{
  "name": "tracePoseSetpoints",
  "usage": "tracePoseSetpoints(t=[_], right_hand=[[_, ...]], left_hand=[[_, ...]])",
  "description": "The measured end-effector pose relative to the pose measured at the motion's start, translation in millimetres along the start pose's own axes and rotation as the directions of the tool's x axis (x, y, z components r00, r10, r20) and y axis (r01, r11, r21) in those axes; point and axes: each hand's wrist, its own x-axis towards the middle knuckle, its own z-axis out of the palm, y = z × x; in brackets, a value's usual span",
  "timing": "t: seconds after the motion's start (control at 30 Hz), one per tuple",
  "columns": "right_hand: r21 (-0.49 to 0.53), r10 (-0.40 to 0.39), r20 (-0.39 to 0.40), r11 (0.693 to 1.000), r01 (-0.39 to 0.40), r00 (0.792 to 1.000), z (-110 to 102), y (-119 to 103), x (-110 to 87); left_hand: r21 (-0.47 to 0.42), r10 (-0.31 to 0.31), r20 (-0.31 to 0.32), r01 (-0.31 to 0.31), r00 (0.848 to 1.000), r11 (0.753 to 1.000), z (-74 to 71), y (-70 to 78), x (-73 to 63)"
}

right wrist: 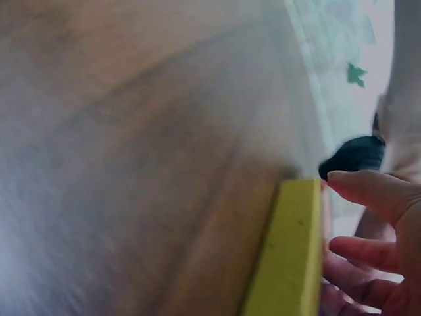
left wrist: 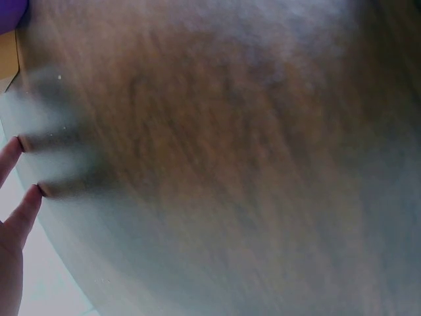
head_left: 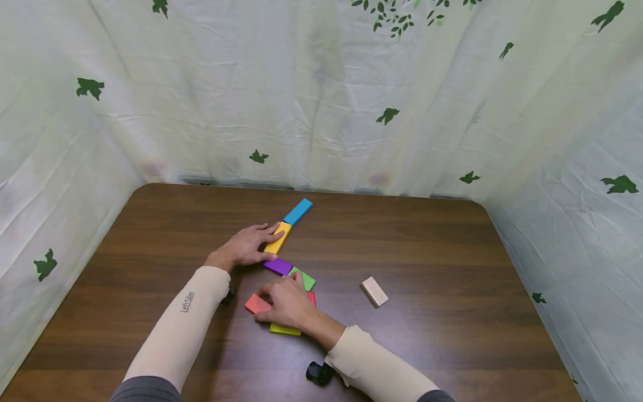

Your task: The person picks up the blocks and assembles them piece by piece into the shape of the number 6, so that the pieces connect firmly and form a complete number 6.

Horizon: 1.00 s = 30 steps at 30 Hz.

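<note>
My left hand (head_left: pixel 247 244) lies over the orange-yellow block (head_left: pixel 279 241), fingers fairly straight across it and thumb by its near end, beside the purple block (head_left: pixel 278 266). In the left wrist view only two of its fingertips (left wrist: pixel 31 192) show, with the purple block (left wrist: pixel 9 14) at the corner. My right hand (head_left: pixel 287 301) pinches a coral block (head_left: pixel 258 304) between thumb and index finger; its other fingers reach the green block (head_left: pixel 305 280). Under that hand a red block (head_left: pixel 312 298) is partly hidden. A yellow block (head_left: pixel 285 330) stands just nearer, also seen in the right wrist view (right wrist: pixel 289 250).
A blue block (head_left: pixel 298 211) touches the far end of the orange-yellow one. One plain wooden block (head_left: pixel 374 292) lies apart to the right on the brown table (head_left: pixel 427 245). A pale curtain (head_left: pixel 321 100) with green leaf shapes surrounds the table's far side and ends.
</note>
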Motion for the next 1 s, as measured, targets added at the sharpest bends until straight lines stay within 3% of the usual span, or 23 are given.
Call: tracePoseSetpoints(t=[0.23,0.47,0.7,1.0], right_hand=[[0.12,0.043,-0.053,0.992,-0.036,0.998,-17,21,-6.3],[0.278,0.091,-0.123,0.959,-0.054,0.988,-41,61,-24.5],[0.306,0.111,-0.211,0.951,-0.042,0.971,-58,109,-56.3],[0.296,0.123,-0.185,0.953,-0.063,0.975,-64,150,-91.1]], left_hand=[[-0.002,-0.034,0.016,0.034,0.999,0.999,-0.8,0.5,0.3],[-0.011,-0.055,0.032,0.056,0.998,0.998,-1.0,1.4,0.1],[-0.016,-0.048,0.037,0.048,0.998,0.999,-1.4,2.2,-0.7],[-0.015,-0.05,0.039,0.051,0.998,0.999,-1.7,1.8,-0.1]])
